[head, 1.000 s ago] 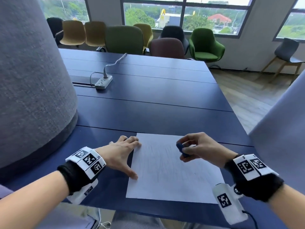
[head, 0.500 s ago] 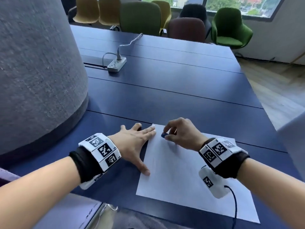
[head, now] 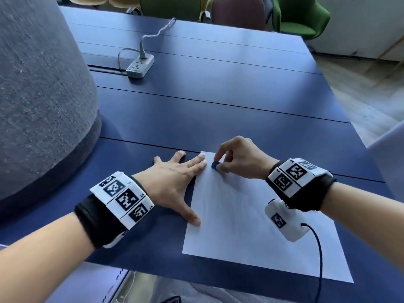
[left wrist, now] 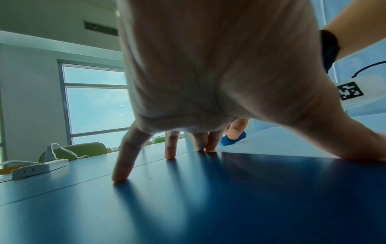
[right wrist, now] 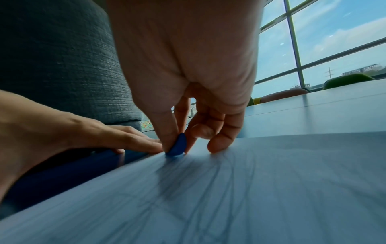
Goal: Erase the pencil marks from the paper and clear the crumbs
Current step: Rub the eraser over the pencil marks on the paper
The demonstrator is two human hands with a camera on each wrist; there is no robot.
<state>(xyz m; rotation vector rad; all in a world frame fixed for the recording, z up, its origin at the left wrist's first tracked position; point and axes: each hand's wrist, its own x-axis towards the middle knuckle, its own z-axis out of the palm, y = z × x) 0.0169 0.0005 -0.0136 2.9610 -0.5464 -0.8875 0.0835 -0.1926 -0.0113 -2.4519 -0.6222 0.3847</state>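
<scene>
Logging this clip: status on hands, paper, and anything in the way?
Left hand flat, fingers spread, pinning paper at its left edge. Right hand pinches blue eraser onto paper's far left corner. Faint pencil marks remain. Nothing in the way.

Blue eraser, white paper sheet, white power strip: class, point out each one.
Blue eraser (right wrist: 177, 147): right wrist view, its broad face.
White paper sheet (head: 240, 232): head view, bare middle.
White power strip (head: 140, 66): head view, top face.

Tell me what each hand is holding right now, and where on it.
The right hand pinches the blue eraser by its upper sides, its bottom edge on the paper. The left hand holds nothing; it presses flat, fingertips on the paper's left edge.
</scene>
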